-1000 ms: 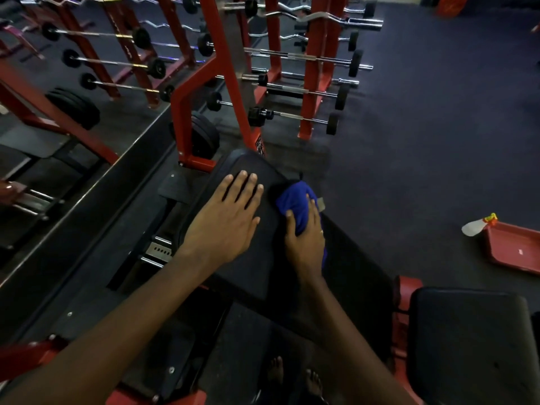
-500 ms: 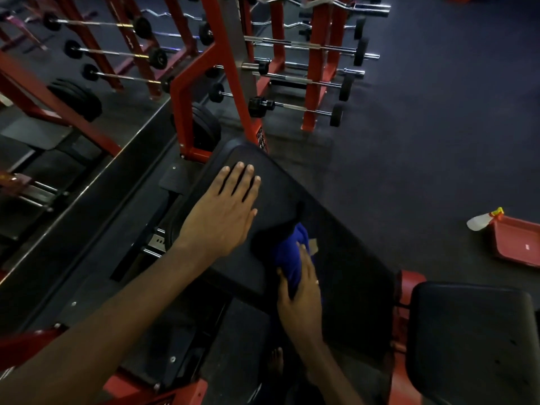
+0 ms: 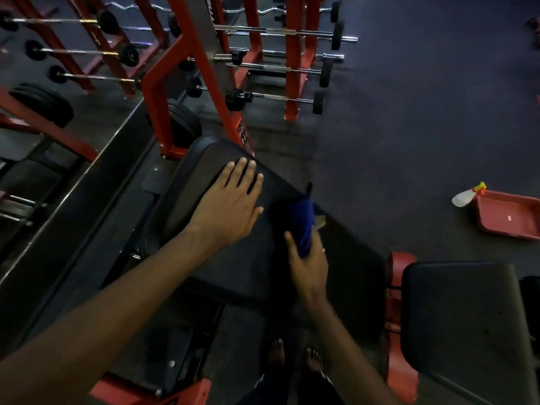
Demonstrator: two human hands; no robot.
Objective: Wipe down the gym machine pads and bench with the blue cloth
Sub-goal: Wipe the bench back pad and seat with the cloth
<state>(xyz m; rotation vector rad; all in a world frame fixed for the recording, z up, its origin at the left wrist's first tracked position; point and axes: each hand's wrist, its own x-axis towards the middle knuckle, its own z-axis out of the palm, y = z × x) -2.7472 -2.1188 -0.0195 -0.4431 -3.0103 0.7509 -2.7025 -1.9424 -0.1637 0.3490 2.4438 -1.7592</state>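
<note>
A black slanted back pad [image 3: 248,267] of a red-framed gym bench fills the middle of the head view. My left hand [image 3: 230,206] lies flat on its upper part, fingers straight and spread. My right hand [image 3: 308,264] grips the bunched blue cloth [image 3: 302,223] against the pad's right side, the cloth sticking out past my fingers. The black seat pad [image 3: 461,320] sits at the lower right on its red frame.
A white spray bottle [image 3: 464,197] leans on a red tray [image 3: 508,217] on the dark floor at the right. Red racks with barbells [image 3: 274,96] stand behind the bench. Black weight plates [image 3: 184,124] hang at the left. My bare feet [image 3: 292,358] show below.
My right hand dragged the blue cloth down the pad toward me from its upper right, then eased slightly back up. My left hand stayed flat on the pad.
</note>
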